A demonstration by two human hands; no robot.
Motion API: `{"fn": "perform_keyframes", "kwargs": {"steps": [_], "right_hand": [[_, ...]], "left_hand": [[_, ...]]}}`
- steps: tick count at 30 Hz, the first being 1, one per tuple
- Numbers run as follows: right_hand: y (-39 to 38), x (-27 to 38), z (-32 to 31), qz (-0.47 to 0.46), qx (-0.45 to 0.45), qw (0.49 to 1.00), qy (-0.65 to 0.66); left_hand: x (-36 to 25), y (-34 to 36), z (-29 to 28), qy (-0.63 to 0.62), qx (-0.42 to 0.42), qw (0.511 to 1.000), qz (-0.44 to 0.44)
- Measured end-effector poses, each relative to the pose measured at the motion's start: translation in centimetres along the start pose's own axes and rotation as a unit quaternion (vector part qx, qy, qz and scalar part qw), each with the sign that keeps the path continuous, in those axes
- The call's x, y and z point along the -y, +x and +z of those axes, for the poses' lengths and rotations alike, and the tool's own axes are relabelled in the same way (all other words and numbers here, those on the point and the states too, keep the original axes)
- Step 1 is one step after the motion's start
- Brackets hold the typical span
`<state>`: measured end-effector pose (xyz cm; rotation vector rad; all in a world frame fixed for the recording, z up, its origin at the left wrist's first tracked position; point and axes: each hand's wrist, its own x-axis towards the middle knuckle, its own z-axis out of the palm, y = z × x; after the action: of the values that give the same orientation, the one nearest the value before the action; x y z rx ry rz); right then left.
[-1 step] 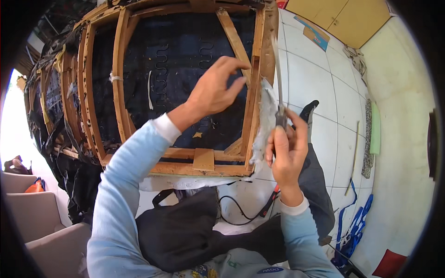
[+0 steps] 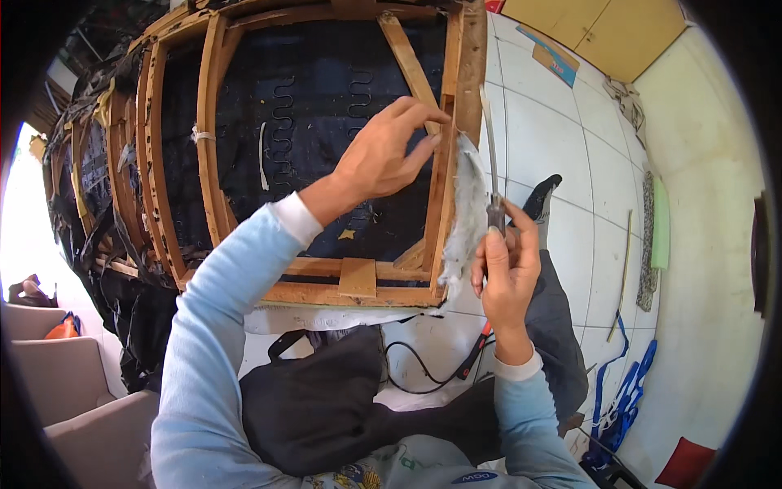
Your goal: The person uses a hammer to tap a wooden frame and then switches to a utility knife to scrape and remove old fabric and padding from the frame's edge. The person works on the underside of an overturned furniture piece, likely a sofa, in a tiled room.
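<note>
"How far along are we?"

"Beneath and left of our left hand (image 2: pixel 383 155), the wooden frame (image 2: pixel 208 155) looks stripped, its zigzag springs (image 2: pixel 283 103) bared. That hand seems empty, fingers loosely curled; we can't tell whether it touches the frame. Between our hands, white padding (image 2: pixel 466 213) hangs at the frame's edge, so that side seems unfinished. Our right hand (image 2: pixel 511 279) grips a screwdriver-like tool (image 2: pixel 495 215)."

"Our count?"

"Two springs we can make out, one frame, one padding strip, one tool."

White tiled floor (image 2: pixel 550 147), cream wall (image 2: pixel 705 269), yellow cabinet (image 2: pixel 562 18).
</note>
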<state>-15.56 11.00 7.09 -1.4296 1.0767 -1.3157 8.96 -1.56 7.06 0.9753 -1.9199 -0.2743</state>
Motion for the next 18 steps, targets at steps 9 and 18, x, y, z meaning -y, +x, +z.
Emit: {"fn": "perform_keyframes", "kwargs": {"steps": [9, 18], "right_hand": [[-7.7, -9.6, -4.3, 0.133, -0.125, 0.981, -0.070], [-10.8, -21.3, -5.8, 0.221, -0.181, 0.954, -0.095]], "left_hand": [[-0.7, -0.2, 0.7, 0.056, 0.059, 0.996, -0.042], [-1.8, -3.7, 3.4, 0.046, 0.084, 0.992, -0.084]]}}
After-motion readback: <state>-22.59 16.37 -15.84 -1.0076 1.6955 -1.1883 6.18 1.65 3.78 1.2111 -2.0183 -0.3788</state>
